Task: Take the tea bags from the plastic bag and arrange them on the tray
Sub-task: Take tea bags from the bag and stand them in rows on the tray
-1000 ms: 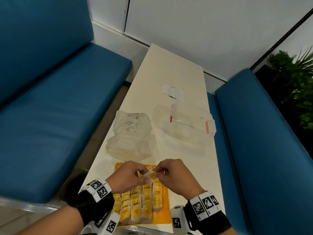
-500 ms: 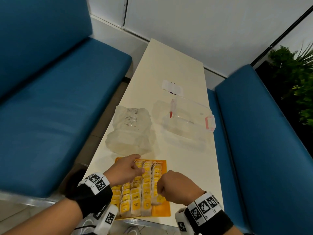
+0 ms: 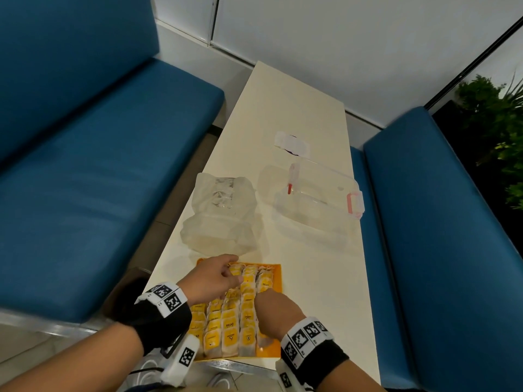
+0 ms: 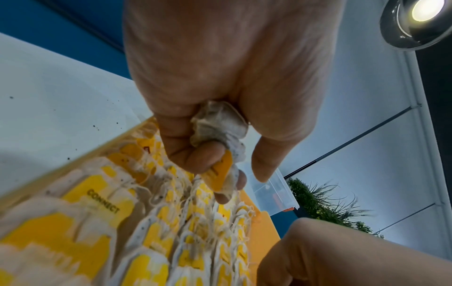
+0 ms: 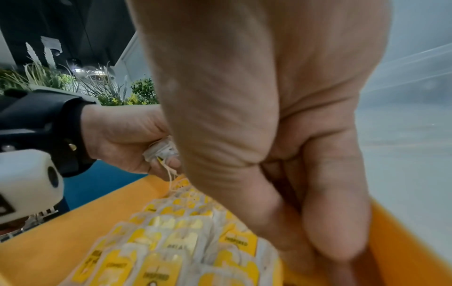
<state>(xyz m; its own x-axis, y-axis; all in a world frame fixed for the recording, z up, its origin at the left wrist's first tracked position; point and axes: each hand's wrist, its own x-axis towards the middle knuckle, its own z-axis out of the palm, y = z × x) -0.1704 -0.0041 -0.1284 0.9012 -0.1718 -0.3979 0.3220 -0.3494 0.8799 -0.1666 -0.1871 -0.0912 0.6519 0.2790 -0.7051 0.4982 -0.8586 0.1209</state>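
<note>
An orange tray lies at the table's near edge and holds several rows of yellow-tagged tea bags. My left hand hovers over the tray's far left corner, fingers curled round a crumpled bunch of tea bags with one yellow tag sticking out. My right hand points down into the right-hand column. Its thumb and fingers are pressed together on a tea bag there, and their tips are blurred. The crumpled clear plastic bag sits just beyond the tray.
A clear lidded box with red clips stands to the right of the bag, and a small white item lies further back. Blue benches flank the narrow cream table. A plant stands at the far right.
The hands held one tea bag together above the tray, then parted. The right hand dropped to the right column and the left moved to the far left corner.
</note>
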